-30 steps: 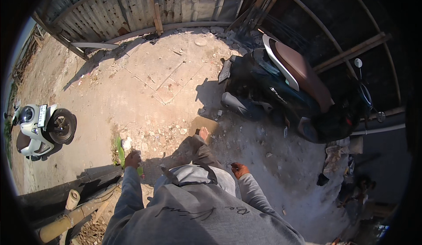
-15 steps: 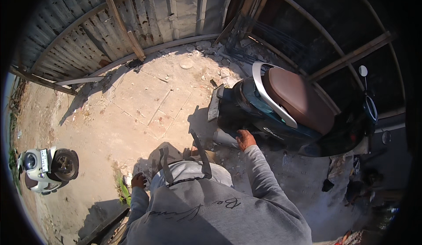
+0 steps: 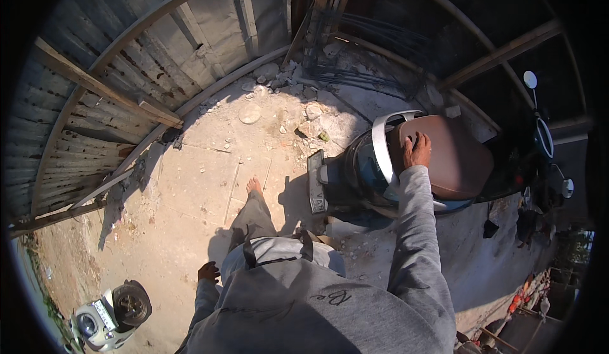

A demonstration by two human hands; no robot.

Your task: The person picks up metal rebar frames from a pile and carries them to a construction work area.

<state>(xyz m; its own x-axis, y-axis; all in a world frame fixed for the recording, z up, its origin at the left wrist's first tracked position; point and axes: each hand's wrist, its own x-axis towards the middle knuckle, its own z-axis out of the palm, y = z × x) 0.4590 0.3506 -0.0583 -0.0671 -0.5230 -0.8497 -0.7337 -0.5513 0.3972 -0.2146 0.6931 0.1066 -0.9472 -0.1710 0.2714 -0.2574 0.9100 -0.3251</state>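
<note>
My right hand (image 3: pixel 417 150) rests on the rear of a brown scooter seat (image 3: pixel 453 160), fingers spread and gripping nothing. The seat belongs to a dark teal scooter (image 3: pixel 368 163) standing to my right, with a pale grab rail (image 3: pixel 382 141) curving behind the seat. Low at my left side hangs my left hand (image 3: pixel 208 271), its fingers loosely bent and apart, with no object visible in it. A bare foot (image 3: pixel 254 185) is stretched forward on the dusty ground.
A corrugated metal fence (image 3: pixel 146 62) with wooden beams borders the far left. Rubble (image 3: pixel 311 113) and thin dark rods (image 3: pixel 355 78) lie near the far corner. A pale scooter (image 3: pixel 104 319) stands at the lower left. Orange-red items (image 3: pixel 517 302) lie at the lower right.
My right hand has moved forward and right from beside the scooter's rear onto its seat. My bare foot has come into sight ahead. The view has shifted and turned.
</note>
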